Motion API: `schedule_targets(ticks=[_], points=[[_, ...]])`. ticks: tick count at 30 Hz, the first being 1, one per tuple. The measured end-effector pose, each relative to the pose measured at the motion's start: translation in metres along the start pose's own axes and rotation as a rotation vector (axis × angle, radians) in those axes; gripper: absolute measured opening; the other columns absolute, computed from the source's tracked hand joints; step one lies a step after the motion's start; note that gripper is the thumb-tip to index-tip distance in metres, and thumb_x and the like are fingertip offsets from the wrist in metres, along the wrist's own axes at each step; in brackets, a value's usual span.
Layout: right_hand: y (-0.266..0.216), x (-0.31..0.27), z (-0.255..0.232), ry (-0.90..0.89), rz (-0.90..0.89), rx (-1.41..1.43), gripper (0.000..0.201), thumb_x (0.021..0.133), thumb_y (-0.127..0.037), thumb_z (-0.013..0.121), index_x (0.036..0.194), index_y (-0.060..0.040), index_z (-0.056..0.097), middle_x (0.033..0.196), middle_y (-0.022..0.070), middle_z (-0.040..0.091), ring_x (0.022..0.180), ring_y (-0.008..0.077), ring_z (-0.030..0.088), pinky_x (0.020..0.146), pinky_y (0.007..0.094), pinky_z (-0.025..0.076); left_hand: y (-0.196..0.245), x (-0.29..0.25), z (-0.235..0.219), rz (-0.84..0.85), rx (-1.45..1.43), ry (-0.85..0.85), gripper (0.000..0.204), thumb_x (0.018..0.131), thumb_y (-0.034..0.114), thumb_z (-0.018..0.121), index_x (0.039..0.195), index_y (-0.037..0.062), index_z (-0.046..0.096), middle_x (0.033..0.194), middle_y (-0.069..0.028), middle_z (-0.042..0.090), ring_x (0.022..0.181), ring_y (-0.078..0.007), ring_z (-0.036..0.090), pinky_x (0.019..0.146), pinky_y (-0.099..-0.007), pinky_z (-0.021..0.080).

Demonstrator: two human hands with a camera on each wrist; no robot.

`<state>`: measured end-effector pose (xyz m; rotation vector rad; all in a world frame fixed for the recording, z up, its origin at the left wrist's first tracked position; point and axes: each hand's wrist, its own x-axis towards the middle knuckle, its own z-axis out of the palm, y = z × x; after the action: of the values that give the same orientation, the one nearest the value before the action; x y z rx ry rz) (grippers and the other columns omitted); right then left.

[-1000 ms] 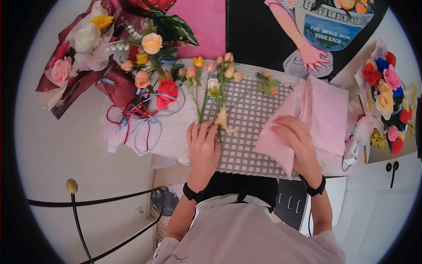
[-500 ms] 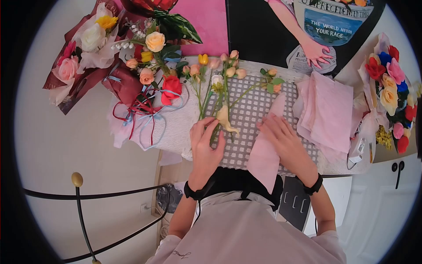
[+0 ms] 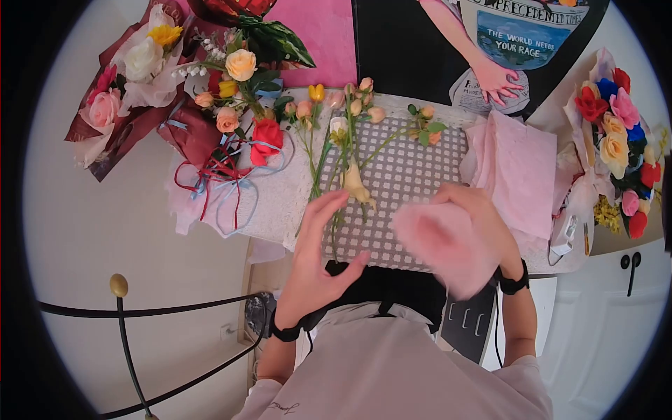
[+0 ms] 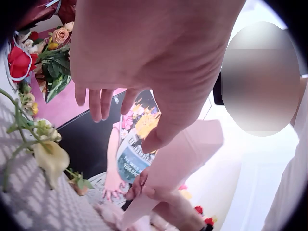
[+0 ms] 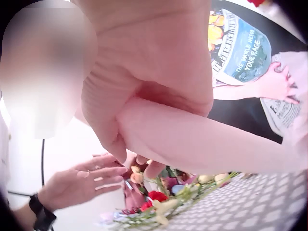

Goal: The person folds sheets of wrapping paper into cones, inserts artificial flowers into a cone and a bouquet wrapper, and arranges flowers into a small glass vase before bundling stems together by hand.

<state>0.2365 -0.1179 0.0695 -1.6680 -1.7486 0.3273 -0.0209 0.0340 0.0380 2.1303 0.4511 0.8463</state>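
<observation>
My right hand (image 3: 486,217) grips a sheet of pink wrapping paper (image 3: 448,255) between thumb and fingers, raised over the front of the grey checked mat (image 3: 402,175). In the right wrist view the paper (image 5: 192,134) is folded over within the grasp and juts out beyond the fingers. My left hand (image 3: 311,262) hovers at the mat's front left, fingers spread and thumb apart, holding nothing. Just beyond its fingertips lies a cream calla lily (image 3: 355,183), among long green stems. Several small peach roses (image 3: 376,114) lie at the far ends of these stems.
A stack of pink paper (image 3: 521,175) lies on the table's right side, with a colourful bouquet (image 3: 616,140) beyond it. On the left are red and blue ribbons (image 3: 224,183), a red rose (image 3: 266,140) and a bouquet in maroon wrap (image 3: 129,84). Posters stand behind.
The right hand has drawn one pink sheet off the stack, leftward, then lifted it from the mat. The left hand has come away from the stems towards the body and spread its fingers.
</observation>
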Motion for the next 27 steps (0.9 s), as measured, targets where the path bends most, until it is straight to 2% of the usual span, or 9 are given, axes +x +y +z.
schedule_targets(ticks=[2, 5, 9, 10, 12, 13, 17, 20, 27], points=[[-0.01, -0.004, -0.006, 0.01, 0.019, 0.115, 0.051, 0.07, -0.003, 0.086, 0.117, -0.0007, 0.068, 0.106, 0.0122, 0.073, 0.102, 0.0256, 0.071, 0.093, 0.035, 0.053, 0.006, 0.001, -0.006, 0.014, -0.399, -0.093, 0.085, 0.079, 0.007, 0.082, 0.154, 0.003, 0.041, 0.151, -0.0168, 0.048, 0.137, -0.0329, 0.051, 0.12, -0.0479, 0.033], [-0.026, -0.015, -0.004, -0.207, 0.373, 0.642, 0.051, 0.08, -0.019, 0.091, 0.12, 0.0009, 0.069, 0.106, 0.007, 0.076, 0.093, 0.0122, 0.066, 0.087, 0.0303, 0.052, 0.022, 0.018, -0.015, 0.062, -0.668, -0.148, 0.095, 0.08, 0.012, 0.085, 0.159, 0.002, 0.032, 0.157, -0.0148, 0.046, 0.14, -0.0285, 0.049, 0.122, -0.0468, 0.031], [-0.018, -0.03, 0.016, -0.421, 0.264, 0.715, 0.058, 0.079, -0.021, 0.093, 0.126, 0.0002, 0.067, 0.108, 0.0079, 0.076, 0.094, 0.0134, 0.067, 0.089, 0.0307, 0.053, 0.045, 0.035, -0.014, -0.09, -0.971, -0.214, 0.09, 0.084, 0.014, 0.084, 0.159, 0.0007, 0.036, 0.153, -0.014, 0.053, 0.139, -0.0232, 0.053, 0.12, -0.043, 0.036], [-0.019, -0.033, 0.019, -0.418, 0.26, 0.714, 0.058, 0.079, -0.021, 0.093, 0.126, 0.0002, 0.067, 0.108, 0.0079, 0.076, 0.094, 0.0134, 0.067, 0.089, 0.0307, 0.053, 0.046, 0.037, -0.017, -0.087, -0.967, -0.215, 0.09, 0.084, 0.014, 0.084, 0.159, 0.0007, 0.036, 0.153, -0.014, 0.053, 0.139, -0.0232, 0.053, 0.12, -0.043, 0.036], [-0.021, -0.039, 0.025, -0.538, 0.254, 0.784, 0.062, 0.079, -0.022, 0.093, 0.129, 0.0002, 0.064, 0.107, 0.0083, 0.076, 0.095, 0.0146, 0.068, 0.089, 0.0321, 0.054, 0.046, 0.042, -0.023, -0.184, -0.726, -0.555, 0.076, 0.086, 0.014, 0.084, 0.152, -0.0002, 0.048, 0.142, -0.012, 0.065, 0.127, -0.0193, 0.063, 0.112, -0.0376, 0.046], [-0.02, -0.041, 0.028, -0.565, 0.183, 0.778, 0.061, 0.079, -0.021, 0.092, 0.129, 0.001, 0.063, 0.105, 0.0079, 0.076, 0.093, 0.0153, 0.069, 0.087, 0.033, 0.055, 0.049, 0.04, -0.014, -0.237, -0.809, -0.449, 0.05, 0.088, 0.01, 0.082, 0.134, -0.0024, 0.067, 0.123, -0.0084, 0.076, 0.106, -0.0145, 0.072, 0.097, -0.031, 0.055], [-0.028, -0.049, 0.03, -0.669, 0.336, 0.809, 0.058, 0.08, -0.021, 0.092, 0.125, 0.0017, 0.064, 0.104, 0.0065, 0.075, 0.094, 0.0136, 0.068, 0.085, 0.0304, 0.054, 0.037, 0.034, -0.012, -0.335, -0.667, -0.507, 0.028, 0.088, 0.006, 0.08, 0.114, -0.0031, 0.077, 0.107, -0.0085, 0.08, 0.094, -0.0121, 0.074, 0.086, -0.0281, 0.058], [-0.031, -0.056, 0.036, -0.82, 0.657, 0.885, 0.053, 0.081, -0.02, 0.091, 0.122, 0.0017, 0.065, 0.103, 0.0047, 0.073, 0.09, 0.0098, 0.066, 0.077, 0.0267, 0.054, 0.039, 0.029, -0.009, -0.206, -0.432, -0.377, 0.011, 0.087, 0.001, 0.078, 0.097, -0.0022, 0.081, 0.089, -0.0091, 0.081, 0.079, -0.0121, 0.075, 0.073, -0.0266, 0.058], [-0.038, -0.08, 0.051, -0.438, 0.693, 0.951, 0.043, 0.08, -0.019, 0.092, 0.112, -0.0015, 0.069, 0.08, -0.0025, 0.069, 0.064, 0.0055, 0.063, 0.054, 0.0218, 0.049, 0.03, 0.016, -0.004, -0.158, -0.158, -0.113, 0.003, 0.083, -0.001, 0.079, 0.085, -0.0022, 0.078, 0.078, -0.0086, 0.078, 0.069, -0.0144, 0.075, 0.063, -0.0259, 0.055]])
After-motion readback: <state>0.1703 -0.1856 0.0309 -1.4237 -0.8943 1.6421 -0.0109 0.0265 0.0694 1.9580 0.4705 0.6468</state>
